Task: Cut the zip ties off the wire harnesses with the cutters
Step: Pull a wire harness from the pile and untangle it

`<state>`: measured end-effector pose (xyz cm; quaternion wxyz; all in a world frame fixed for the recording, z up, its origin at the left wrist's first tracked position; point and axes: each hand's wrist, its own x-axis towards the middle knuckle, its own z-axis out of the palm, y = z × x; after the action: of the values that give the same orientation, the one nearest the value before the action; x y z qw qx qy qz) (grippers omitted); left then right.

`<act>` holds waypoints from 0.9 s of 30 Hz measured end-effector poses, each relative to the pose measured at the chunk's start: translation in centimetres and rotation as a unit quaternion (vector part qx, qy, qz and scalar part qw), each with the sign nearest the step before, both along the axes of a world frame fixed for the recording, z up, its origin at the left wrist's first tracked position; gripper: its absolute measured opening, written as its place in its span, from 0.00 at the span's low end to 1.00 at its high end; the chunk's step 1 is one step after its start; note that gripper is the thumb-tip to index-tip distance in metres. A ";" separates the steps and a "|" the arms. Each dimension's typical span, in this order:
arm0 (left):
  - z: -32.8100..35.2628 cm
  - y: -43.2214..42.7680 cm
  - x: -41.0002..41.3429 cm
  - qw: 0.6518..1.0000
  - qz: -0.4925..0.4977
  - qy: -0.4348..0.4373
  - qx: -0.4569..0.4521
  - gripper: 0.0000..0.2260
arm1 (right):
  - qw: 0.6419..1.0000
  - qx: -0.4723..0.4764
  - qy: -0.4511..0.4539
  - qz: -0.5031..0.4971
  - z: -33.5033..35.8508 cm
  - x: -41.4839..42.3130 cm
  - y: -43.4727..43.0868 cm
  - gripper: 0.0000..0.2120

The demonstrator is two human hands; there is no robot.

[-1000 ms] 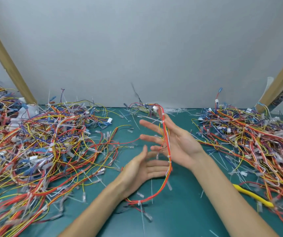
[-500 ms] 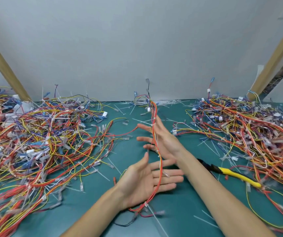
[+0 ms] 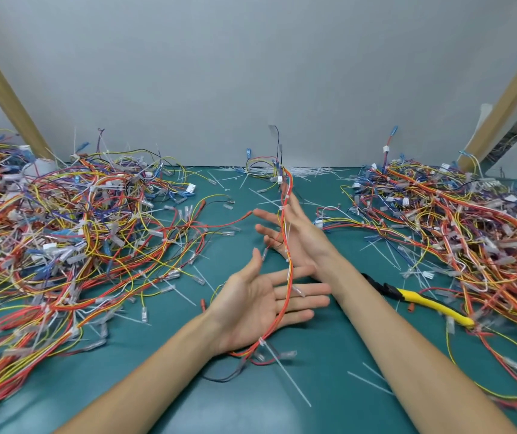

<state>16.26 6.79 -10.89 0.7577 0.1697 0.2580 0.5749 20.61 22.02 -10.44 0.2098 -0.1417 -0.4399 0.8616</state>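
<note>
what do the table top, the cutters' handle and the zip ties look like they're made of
Table top: teal mat, probably rubber or vinyl; matte and even with a soft sheen.
Cutters handle: yellow plastic or rubber sleeve, smooth-looking, though blurred.
Zip tie: thin translucent white plastic, likely nylon; its tail stands out stiff and straight.

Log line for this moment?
left hand open | right hand open | harness draped across both palms | cutters on mat, unheld

Worktop (image 3: 329, 386) teal-green. Harness (image 3: 285, 289) red, orange & yellow w/ white zip ties (image 3: 261, 342). Cutters (image 3: 419, 301): yellow handles, black head. Left pile (image 3: 63, 245), right pile (image 3: 469, 230): red/orange/yellow/blue/purple mix. Wall (image 3: 250, 73) pale grey.
</note>
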 end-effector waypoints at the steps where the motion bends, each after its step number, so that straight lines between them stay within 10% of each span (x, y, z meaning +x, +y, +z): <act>1: 0.0 0.0 0.0 1.000 0.001 0.002 0.003 0.37 | 1.000 -0.001 0.002 0.000 -0.1 0.0 0.1 0.17; 20: 1.5 -0.8 0.4 0.995 -0.043 0.076 0.051 0.27 | 1.000 0.019 -0.016 -0.005 -0.3 0.0 0.6 0.22; 27: 5.2 -2.3 -3.3 0.926 -0.227 0.255 0.159 0.22 | 0.999 -0.049 0.012 0.006 0.0 0.7 1.7 0.20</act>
<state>12.95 4.51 -5.64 0.7393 0.4833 0.3023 0.3585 21.33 23.68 -10.44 0.2023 -0.1389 -0.3956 0.8850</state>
